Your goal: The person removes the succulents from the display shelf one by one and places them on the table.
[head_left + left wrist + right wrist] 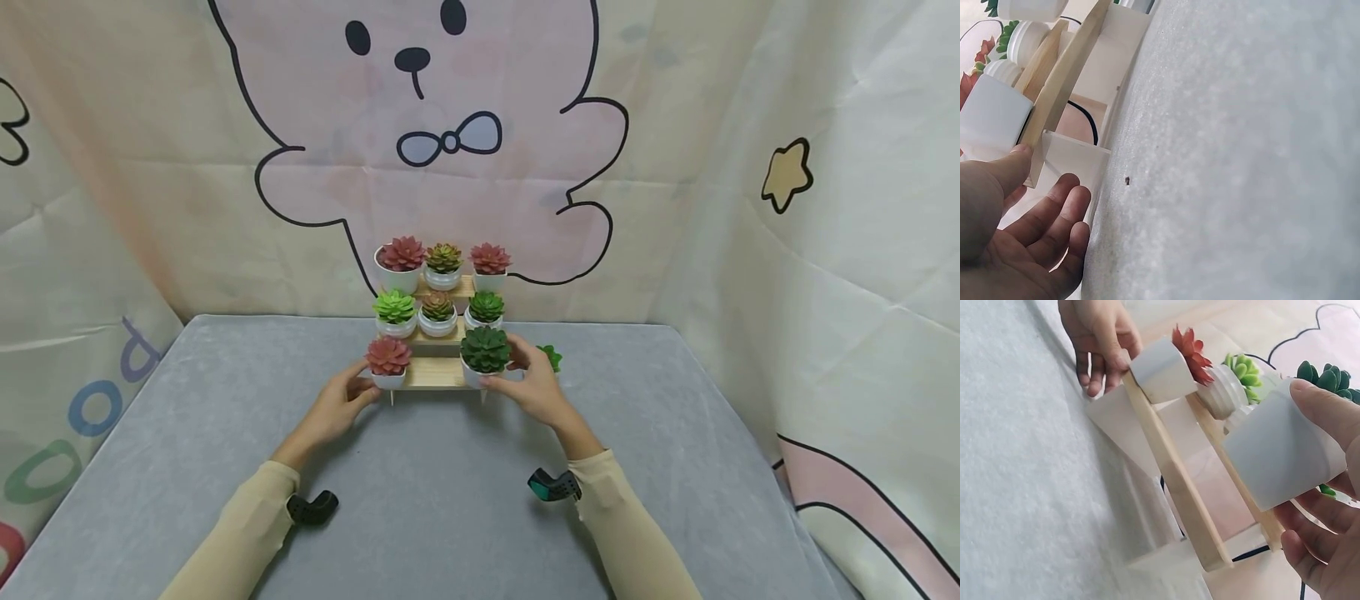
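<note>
A three-tier wooden plant stand (435, 375) with pale side supports holds small potted succulents. My right hand (536, 387) grips a square white pot with a dark green succulent (485, 350), thumb on one side and fingers on the other. In the right wrist view this white pot (1279, 450) is apart from the bottom shelf. My left hand (333, 408) holds the left end of the bottom shelf, its thumb on the plank beside the pot of a red succulent (388, 358). Its other fingers are loosely bent in the left wrist view.
On the middle tier stand a bright green succulent (394, 308), a brownish one (437, 308) and a green one (486, 308). Red and yellow-green succulents (444, 260) line the top tier. Another green plant (551, 357) shows behind my right hand. Grey cloth (435, 517) covers the table.
</note>
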Tool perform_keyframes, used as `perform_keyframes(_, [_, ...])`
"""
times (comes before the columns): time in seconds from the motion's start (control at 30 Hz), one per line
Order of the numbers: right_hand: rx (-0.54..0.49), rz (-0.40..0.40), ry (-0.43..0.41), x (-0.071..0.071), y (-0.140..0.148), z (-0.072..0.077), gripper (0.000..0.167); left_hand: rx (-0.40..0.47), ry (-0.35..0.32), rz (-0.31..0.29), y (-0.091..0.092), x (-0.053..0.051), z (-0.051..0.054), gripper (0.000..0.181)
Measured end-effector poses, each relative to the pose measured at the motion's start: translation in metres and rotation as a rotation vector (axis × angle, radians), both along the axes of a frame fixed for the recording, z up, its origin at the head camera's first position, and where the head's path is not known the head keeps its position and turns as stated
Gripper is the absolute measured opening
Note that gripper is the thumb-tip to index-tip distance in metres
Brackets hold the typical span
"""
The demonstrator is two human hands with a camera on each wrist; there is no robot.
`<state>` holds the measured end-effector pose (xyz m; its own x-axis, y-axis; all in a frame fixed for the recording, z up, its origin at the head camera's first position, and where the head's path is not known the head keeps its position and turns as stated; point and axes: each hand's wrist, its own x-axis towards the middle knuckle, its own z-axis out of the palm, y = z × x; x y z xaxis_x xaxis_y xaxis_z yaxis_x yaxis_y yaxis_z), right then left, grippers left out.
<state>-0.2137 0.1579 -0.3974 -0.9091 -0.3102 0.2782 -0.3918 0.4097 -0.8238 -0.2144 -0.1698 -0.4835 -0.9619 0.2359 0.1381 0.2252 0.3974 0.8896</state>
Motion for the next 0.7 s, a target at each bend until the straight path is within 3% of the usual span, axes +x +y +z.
perform_keyframes(0.07, [-0.001,-0.005,0.006,0.007,0.001,0.011,0.063,-0.006,-0.002,0.000,0.000,0.000,0.000,0.061])
perform_keyframes(0.3, [-0.021,-0.048,0.018,0.005,0.015,0.015,0.061,-0.016,0.008,0.006,0.000,0.000,-0.001,0.061])
perform_keyframes(0.53, [-0.037,-0.109,-0.005,-0.017,0.036,-0.009,0.070,-0.008,0.017,0.000,0.001,-0.002,-0.002,0.061])
perform_keyframes(0.7, [-0.011,-0.147,0.024,-0.020,0.047,-0.011,0.070,-0.011,0.024,-0.004,0.000,-0.002,-0.002,0.060])
